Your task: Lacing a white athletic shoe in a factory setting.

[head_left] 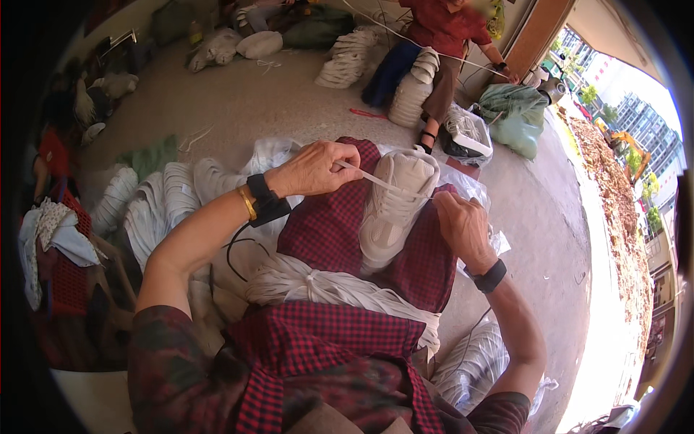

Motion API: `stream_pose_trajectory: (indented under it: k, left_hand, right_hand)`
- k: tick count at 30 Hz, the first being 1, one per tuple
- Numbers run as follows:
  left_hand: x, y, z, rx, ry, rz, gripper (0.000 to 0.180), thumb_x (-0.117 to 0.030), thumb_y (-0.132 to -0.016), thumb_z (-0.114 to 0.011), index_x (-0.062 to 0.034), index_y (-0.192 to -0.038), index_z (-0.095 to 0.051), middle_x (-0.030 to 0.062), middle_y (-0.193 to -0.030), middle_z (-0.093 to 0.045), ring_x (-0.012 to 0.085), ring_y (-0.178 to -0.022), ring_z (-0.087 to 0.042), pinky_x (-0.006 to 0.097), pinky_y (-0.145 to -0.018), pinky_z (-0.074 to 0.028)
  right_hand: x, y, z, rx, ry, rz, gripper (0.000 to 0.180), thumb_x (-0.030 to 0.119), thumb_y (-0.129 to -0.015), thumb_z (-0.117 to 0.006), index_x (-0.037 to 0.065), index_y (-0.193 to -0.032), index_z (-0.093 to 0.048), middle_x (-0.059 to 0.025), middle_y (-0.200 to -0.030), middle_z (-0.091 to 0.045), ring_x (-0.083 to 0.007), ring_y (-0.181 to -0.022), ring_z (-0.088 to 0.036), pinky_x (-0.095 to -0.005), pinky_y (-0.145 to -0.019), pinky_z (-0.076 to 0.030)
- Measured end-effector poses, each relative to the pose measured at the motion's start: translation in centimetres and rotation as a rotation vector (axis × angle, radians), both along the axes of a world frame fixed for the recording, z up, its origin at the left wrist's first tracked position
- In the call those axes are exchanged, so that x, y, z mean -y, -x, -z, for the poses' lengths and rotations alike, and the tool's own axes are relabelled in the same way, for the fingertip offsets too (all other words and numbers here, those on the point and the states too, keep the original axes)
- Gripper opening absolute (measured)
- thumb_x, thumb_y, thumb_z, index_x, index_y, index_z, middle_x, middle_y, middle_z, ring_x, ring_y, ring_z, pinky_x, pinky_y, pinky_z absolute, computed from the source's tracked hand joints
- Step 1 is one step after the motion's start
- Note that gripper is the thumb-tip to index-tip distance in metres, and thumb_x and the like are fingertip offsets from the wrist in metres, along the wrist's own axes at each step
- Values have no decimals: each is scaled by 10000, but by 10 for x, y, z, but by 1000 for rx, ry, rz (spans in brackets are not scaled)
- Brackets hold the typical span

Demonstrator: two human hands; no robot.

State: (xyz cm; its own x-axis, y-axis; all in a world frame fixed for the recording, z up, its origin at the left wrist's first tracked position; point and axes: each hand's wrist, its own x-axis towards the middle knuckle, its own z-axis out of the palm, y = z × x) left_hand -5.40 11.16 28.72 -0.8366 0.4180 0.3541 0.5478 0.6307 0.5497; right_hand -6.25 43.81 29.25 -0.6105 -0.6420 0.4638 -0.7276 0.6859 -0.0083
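Note:
A white sneaker upper (394,210) lies lengthwise between my knees on a red-and-black checked apron (318,224). Across its eyelet area a flat white shoelace (383,184) is stretched. My left hand (318,168) is closed on one end of the lace, to the left of the shoe. On the other side, my right hand (463,223) pinches the lace close to the shoe's right edge. A thick bundle of white laces (311,286), tied near its middle, rests across my lap.
Stacked white shoe uppers (148,206) in plastic stand to my left, more (473,365) at lower right. A red basket (72,253) holds cloth at far left. Ahead sits another person (444,36), beside a white tub (466,134) and a green sack (517,119).

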Motion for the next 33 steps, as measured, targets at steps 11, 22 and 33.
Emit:
stream_pose_trajectory:
  k: [11,22,33]
  left_hand:
    - [112,1,-12,-723,621,-132,95,-177,-899,-632,-121,-957,-582,73,-839,-534,265,-714,-632,384,-597,-525]
    - [263,-77,-89,-849,646,-575,105,-100,-927,-576,-58,-1023,-583,146,-953,-577,379,-898,-610,471,-711,-504]
    - [308,-118,-85,-980,736,-863,155,-37,-919,-582,-42,-1069,-623,108,-1010,-544,327,-958,-568,428,-769,-502]
  right_hand:
    - [-128,-16,-37,8,-58,154,72,108,-930,-584,44,-927,-617,-148,-771,-652,-353,-635,-640,-413,-563,-492]
    - [-262,-85,-120,-247,-120,590,80,60,-944,-578,7,-941,-639,-166,-838,-683,-332,-680,-654,-400,-605,-499]
    - [-323,-102,-119,-749,3,886,129,79,-988,-567,73,-1061,-674,-82,-1045,-657,-229,-923,-676,-352,-705,-566]
